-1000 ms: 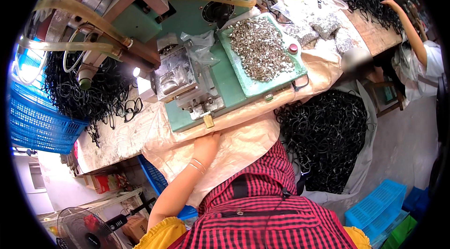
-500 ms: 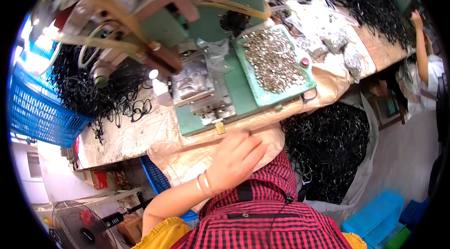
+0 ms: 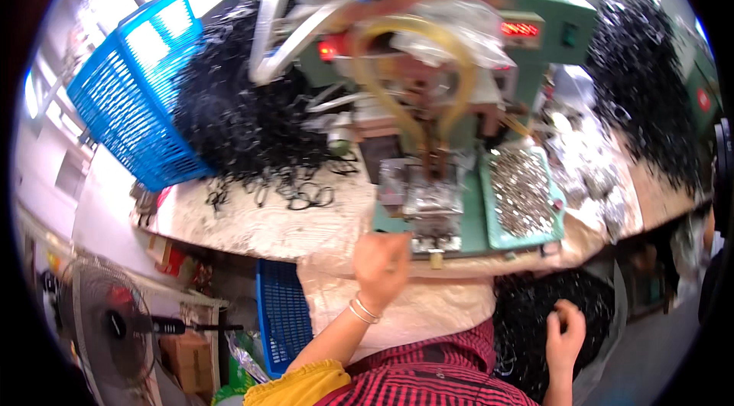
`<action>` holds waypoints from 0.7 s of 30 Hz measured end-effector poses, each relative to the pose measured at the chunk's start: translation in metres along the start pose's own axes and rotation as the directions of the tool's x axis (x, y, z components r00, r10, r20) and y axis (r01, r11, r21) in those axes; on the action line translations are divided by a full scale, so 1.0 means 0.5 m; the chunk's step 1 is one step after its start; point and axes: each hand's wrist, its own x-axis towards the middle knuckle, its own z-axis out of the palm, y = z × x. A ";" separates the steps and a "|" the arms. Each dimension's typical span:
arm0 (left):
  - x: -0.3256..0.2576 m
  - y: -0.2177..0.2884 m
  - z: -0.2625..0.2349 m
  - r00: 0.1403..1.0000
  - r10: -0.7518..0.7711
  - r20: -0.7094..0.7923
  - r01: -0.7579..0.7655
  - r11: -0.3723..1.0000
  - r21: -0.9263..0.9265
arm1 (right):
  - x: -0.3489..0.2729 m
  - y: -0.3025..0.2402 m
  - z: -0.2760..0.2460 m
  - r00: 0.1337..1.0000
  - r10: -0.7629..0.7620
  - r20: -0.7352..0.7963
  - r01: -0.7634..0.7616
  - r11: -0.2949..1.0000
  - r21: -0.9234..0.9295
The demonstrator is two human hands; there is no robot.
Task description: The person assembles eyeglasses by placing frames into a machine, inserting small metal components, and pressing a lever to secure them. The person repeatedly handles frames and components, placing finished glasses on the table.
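Note:
My left hand (image 3: 381, 272), with a pale bracelet on its wrist, is closed at the front edge of a green bench machine (image 3: 474, 230). Its fingers lie just left of the machine's metal fixture (image 3: 433, 211); whatever they may hold is hidden by blur. My right hand (image 3: 564, 337) is lower right, its fingers curled toward the thumb. Beneath it spreads a heap of black cord-like loops (image 3: 527, 314) in a pale sack. Anything between those fingers is too small to make out. A light-green tray (image 3: 495, 234) of small shiny metal pieces sits right of the fixture.
Black loops (image 3: 245, 115) are piled on the table at left, beside a blue basket (image 3: 138, 100). Another black heap (image 3: 634, 85) lies far right, near silvery plastic bags (image 3: 596, 177). Below left are a fan (image 3: 115, 322) and a blue crate (image 3: 283, 314).
The view has swung left. My left hand has moved from below the fixture to its left side. My right hand, unseen before, now appears over the black heap in the sack.

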 end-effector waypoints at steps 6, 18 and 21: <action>-0.016 -0.295 -0.187 0.881 -0.449 -0.147 0.472 0.839 0.271 | 0.227 -0.145 0.136 0.865 -0.485 -0.127 0.458 0.868 -0.192; 0.087 -0.444 -0.144 0.888 -0.435 0.147 0.271 0.755 0.598 | 0.310 -0.209 0.218 0.878 -0.428 -0.214 0.381 0.896 -0.228; 0.141 -0.397 -0.143 0.980 -0.191 0.046 0.160 0.913 0.376 | 0.323 -0.206 0.220 0.860 -0.466 -0.209 0.403 0.870 -0.283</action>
